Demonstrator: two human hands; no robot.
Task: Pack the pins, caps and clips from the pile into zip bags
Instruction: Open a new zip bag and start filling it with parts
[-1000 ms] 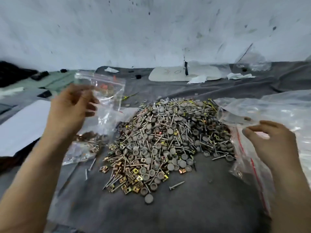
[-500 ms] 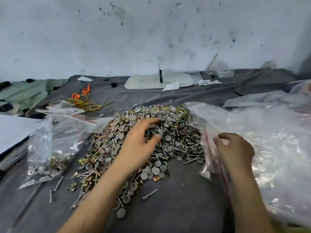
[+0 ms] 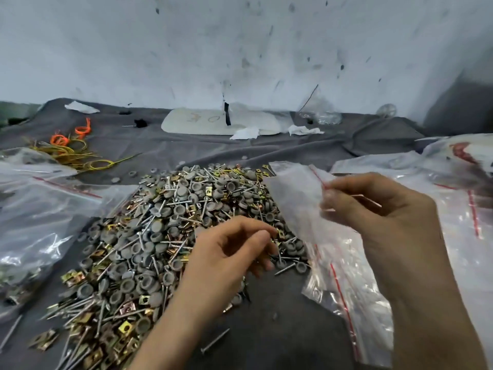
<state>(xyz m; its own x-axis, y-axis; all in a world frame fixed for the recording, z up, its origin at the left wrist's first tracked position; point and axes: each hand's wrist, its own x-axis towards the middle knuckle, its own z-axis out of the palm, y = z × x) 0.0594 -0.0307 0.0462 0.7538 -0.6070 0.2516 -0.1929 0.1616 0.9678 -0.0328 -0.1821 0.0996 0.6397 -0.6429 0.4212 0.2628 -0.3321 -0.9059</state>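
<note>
Right grip [image 3: 378,217] pinches the red-striped mouth of a zip bag [image 3: 293,198], held just right of the pile [image 3: 165,236] of pins, caps and clips. Left grip [image 3: 226,255], fingers curled, hovers over the pile's near right edge; whether it holds anything is indiscernible. Grey cloth surface [image 3: 280,329]; stained white wall [image 3: 240,49] behind.

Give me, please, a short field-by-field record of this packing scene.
surface: grey cloth
pile: pins, caps and clips heaped at centre
left hand: fingers curled over the pile's right edge; contents unclear
right hand: pinches empty zip bag near its red-striped mouth
filled bag: lies left of pile, parts inside
spare bags: lie at the right
</note>
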